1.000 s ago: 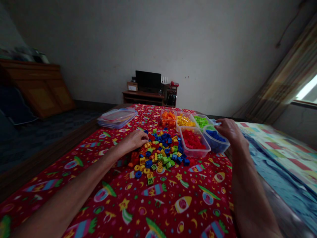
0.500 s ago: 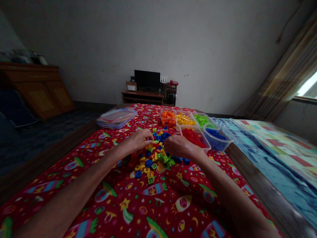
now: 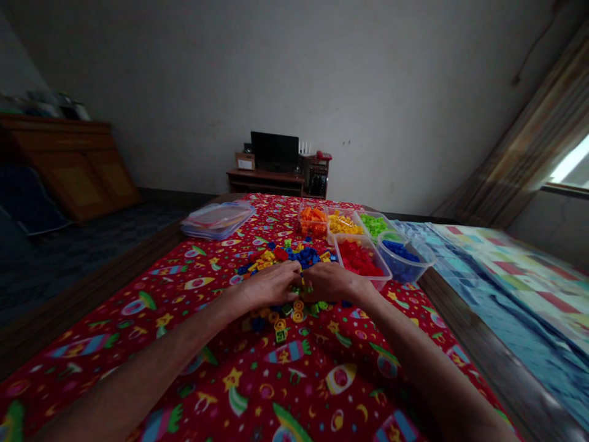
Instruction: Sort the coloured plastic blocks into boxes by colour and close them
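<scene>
Close together over a mixed heap of small plastic building bricks, my left hand and my right hand nearly meet at the fingertips. The heap has yellow, blue, red, orange and green pieces, some of them round. Fingers of my left hand are curled down into the bricks, and what they pinch is hidden. My right hand is closed too, its knuckles upward, its contents out of sight. In front of the hands lie loose yellow rings and a green square piece.
Clear tubs at the right hold orange bricks, yellow bricks, green bricks, red bricks and blue bricks. Stacked plastic lids lie at the back left on the red patterned tablecloth. A bed adjoins the right side.
My left hand has moved right and nearer to me, over the heap's middle. My right hand has shifted slightly nearer to me. The gap between them has narrowed.
</scene>
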A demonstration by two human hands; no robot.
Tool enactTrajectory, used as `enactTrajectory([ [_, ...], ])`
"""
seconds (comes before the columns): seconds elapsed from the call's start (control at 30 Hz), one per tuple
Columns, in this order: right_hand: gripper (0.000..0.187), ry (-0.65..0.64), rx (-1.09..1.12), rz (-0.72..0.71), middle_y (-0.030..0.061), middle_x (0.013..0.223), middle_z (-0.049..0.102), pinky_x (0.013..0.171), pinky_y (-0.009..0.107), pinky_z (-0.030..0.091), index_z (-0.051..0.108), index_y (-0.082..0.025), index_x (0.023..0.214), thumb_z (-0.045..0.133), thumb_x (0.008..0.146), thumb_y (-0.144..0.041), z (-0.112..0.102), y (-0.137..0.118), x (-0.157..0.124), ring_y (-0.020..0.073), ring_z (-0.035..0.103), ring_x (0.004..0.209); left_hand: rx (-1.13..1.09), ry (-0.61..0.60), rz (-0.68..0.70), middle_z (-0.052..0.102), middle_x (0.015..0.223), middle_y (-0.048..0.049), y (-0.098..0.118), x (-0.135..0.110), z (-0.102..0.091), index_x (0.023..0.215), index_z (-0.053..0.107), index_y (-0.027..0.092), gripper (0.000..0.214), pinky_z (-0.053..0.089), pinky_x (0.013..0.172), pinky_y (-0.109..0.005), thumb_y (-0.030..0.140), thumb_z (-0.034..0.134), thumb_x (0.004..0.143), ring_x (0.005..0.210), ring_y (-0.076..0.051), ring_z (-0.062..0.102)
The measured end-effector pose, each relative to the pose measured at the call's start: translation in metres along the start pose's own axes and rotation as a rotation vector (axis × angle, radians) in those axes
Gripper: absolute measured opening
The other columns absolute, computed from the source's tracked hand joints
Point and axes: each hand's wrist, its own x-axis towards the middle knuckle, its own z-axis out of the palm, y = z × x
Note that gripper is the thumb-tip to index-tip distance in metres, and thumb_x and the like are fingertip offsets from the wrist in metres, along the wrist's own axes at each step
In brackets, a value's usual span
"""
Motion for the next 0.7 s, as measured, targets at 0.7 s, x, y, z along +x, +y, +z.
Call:
enactTrajectory([
  [0.7, 0.020, 0.460, 0.194, 0.044, 0.0025, 0.071, 0.060, 0.054, 0.023, 0.024, 0.063, -0.017, 0.098, 0.051, 0.088, -0.028, -0.005, 0.021, -0.009, 0.0082, 0.041, 0.057, -0.909, 0.334, -0.337, 0.066, 0.068, -0.0019, -0.021, 0.013, -0.010, 0.089, 0.059, 0.016, 0.049, 0.049, 0.060, -0.029, 0.062, 0.057, 0.070, 0.060, -0.016, 0.061],
])
